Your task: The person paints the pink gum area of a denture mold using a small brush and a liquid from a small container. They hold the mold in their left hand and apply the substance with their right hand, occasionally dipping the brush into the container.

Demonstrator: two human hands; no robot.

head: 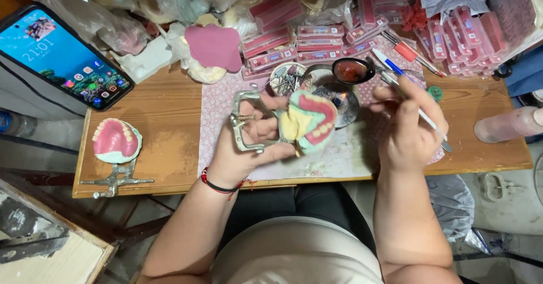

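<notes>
Right now my left hand (pixel 249 142) grips the metal frame (pixel 244 127) carrying the denture model (pixel 308 120), held above the surface (pixel 164 120). My right hand (pixel 407 128) is closed around a thin tool (pixel 432 127), off to the side. I judge I'm mid wax work; next calls for a steady tip brought to the pink gum.

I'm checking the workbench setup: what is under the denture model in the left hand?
Under the pink-and-green denture model in the left hand lies a pale patterned mat on the wooden table. The round metal dish behind it is partly hidden.
</notes>
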